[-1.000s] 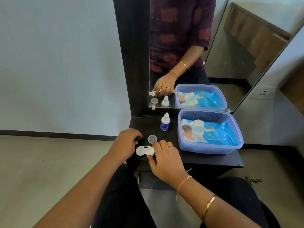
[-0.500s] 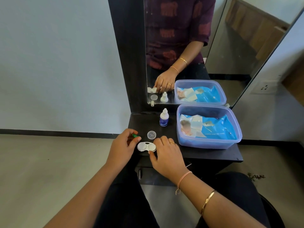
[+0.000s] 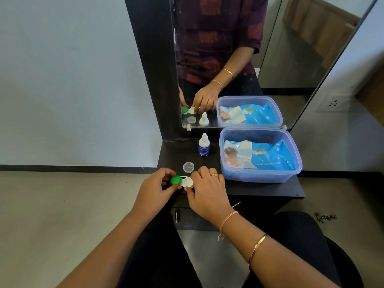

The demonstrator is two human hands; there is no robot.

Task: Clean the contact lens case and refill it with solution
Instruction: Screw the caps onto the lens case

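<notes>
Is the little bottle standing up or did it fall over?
Standing up. The solution bottle sits upright on the dark table by the mirror, its white tip pointing up, apart from both hands.

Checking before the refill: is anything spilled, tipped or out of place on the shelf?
Nothing stands out. The bottle stands upright, the clear cap lies flat, the tub sits square. No puddles show. The left hand holds the green cap at the case, steadied by the right hand.

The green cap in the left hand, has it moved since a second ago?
Yes. The green cap was tucked behind the left hand, away from the lens case. Now it sits at the case's left end, so it moved right, toward the case.
</notes>
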